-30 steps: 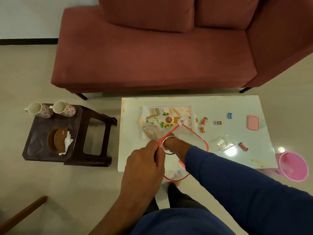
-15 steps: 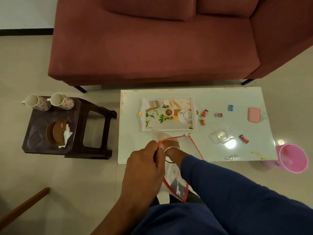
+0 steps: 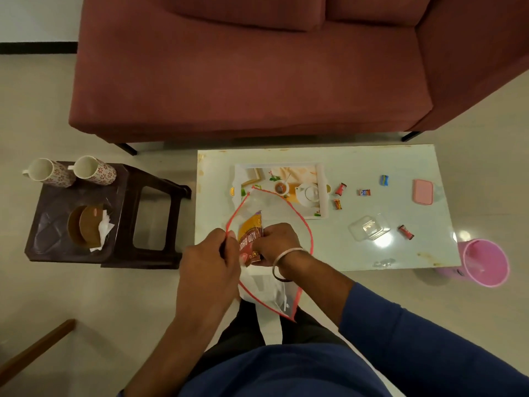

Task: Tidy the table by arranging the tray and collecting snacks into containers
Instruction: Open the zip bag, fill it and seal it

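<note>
snack packet (image 3: pixel 251 242) half hidden by both hands, label cut off.

The near left of the worktop (image 3: pixel 357 253) is blocked by both hands and the open clear bag (image 3: pixel 274 207). The tray (image 3: pixel 323 193) stands at 12 o'clock. Wrapped sweets (image 3: pixel 340 189) and a clear box (image 3: pixel 367 227) are scattered toward 2 o'clock; bare surface is left between them.

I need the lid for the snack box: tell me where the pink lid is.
The pink lid lies flat at the table's far right end, right of the blue candy, beyond the clear container.
</note>
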